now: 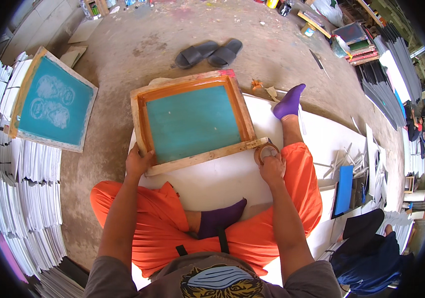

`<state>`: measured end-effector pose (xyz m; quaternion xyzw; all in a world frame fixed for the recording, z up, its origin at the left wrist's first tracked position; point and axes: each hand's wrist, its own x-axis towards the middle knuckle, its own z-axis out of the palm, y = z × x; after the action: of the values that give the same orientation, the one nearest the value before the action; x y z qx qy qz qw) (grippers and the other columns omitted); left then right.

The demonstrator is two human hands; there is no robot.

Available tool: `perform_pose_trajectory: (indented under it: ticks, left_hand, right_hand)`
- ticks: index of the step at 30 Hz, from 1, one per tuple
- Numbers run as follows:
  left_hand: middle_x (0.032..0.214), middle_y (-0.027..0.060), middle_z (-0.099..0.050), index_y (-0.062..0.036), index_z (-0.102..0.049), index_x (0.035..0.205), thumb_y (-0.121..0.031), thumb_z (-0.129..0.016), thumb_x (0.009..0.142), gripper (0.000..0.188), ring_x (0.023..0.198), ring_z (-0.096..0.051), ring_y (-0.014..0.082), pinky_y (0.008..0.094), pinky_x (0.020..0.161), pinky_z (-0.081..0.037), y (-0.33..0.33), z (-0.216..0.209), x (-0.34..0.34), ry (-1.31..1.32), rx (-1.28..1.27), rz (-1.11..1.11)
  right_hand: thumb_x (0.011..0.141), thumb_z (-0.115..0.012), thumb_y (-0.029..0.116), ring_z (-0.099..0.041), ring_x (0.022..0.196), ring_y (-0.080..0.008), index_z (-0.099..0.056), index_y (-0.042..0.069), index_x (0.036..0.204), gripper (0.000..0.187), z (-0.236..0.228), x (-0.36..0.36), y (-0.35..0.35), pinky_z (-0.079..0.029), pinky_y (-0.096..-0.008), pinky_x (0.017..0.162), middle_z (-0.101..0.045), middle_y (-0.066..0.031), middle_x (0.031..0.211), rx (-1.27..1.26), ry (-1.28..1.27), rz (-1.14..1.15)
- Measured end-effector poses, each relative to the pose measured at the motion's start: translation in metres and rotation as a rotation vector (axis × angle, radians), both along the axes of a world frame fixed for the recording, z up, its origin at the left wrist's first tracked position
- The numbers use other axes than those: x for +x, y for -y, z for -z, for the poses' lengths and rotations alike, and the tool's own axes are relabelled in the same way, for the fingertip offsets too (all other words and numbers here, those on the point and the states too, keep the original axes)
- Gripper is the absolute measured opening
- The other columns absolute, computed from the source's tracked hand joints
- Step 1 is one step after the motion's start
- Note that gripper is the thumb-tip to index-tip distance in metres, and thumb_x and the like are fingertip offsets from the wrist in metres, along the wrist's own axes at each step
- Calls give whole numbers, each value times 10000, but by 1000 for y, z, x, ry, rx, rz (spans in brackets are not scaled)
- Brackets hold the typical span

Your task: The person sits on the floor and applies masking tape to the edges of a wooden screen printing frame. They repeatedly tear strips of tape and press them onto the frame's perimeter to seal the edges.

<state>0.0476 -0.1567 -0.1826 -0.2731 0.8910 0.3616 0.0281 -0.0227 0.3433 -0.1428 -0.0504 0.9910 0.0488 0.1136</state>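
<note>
A wooden screen-printing frame with teal mesh is tilted up before my crossed legs. Brown tape lines the inner border along its left, top and right sides. Its near left corner is gripped by my left hand, the thumb over the near rail. My right hand is closed round a roll of brown packing tape at the near right corner. Whether a strip runs from the roll to the wood I cannot tell. Beneath the frame lies a white board.
Another teal screen with pale printed shapes leans on stacks of white sheets at left. Black slippers lie beyond the frame. A knife is on the floor; white offcuts and a blue block lie at right. Another person's dark clothing shows nearby.
</note>
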Motion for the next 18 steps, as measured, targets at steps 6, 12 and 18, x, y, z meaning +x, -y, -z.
perform_pose_trajectory:
  ticks: [6, 12, 18]
  left_hand:
    - [1198, 264, -730, 12, -615, 1393, -390, -835, 848, 712, 1110, -725, 400, 463, 943, -570, 13, 8, 1, -34, -24, -1]
    - [1224, 266, -726, 9, -620, 1400, -382, -834, 849, 708, 1132, -721, 387, 449, 966, -565, 11, 4, -6, -62, 0, 68]
    - [1267, 262, -711, -4, -577, 1470, -390, -827, 854, 770, 1168, -706, 379, 437, 1001, -548, 5, -4, -9, -71, 39, 142]
  right_hand:
    - [866, -808, 275, -668, 1123, -312, -753, 15, 1088, 346, -71, 17, 0, -495, -439, 980, -752, -157, 1051, -344, 193, 137]
    - [945, -766, 169, -660, 926, -222, -667, -22, 1174, 314, -123, 49, -32, -526, -355, 861, -687, -98, 963, -978, 286, 133]
    - [969, -743, 65, -611, 1032, -180, -658, 0, 1215, 269, -139, 60, -27, -486, -333, 938, -621, -58, 1100, -1216, 347, 90]
